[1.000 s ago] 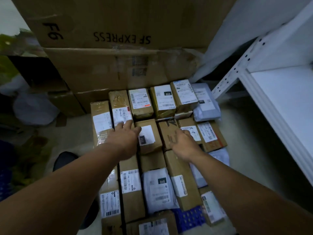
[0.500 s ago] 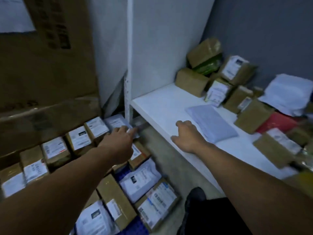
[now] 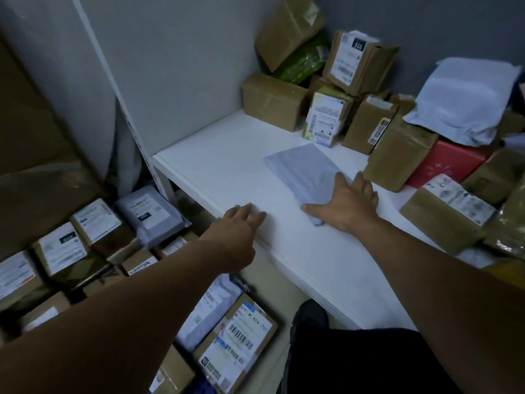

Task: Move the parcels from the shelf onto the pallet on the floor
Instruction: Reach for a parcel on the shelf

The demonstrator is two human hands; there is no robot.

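A flat grey mailer bag point(image 3: 301, 169) lies on the white shelf point(image 3: 227, 166). My right hand point(image 3: 345, 204) rests on the bag's near end with fingers spread flat. My left hand point(image 3: 237, 227) hovers at the shelf's front edge, fingers loosely extended and holding nothing. Several brown parcels point(image 3: 274, 102) with white labels are stacked at the back and right of the shelf, with a red box point(image 3: 451, 163) and a pale bag point(image 3: 466, 100) among them. Down on the left, several labelled parcels point(image 3: 95, 220) lie packed together on the floor; a blue pallet edge shows at the bottom.
A white perforated shelf post point(image 3: 133, 132) stands at the shelf's left corner. Large brown cartons point(image 3: 31, 155) rise behind the floor parcels. A dark shoe point(image 3: 309, 317) and trouser leg stand below the shelf edge.
The view swung from the floor parcels to the shelf. My right hand moved from the floor stack onto the grey mailer bag; my left hand came up to the shelf edge.
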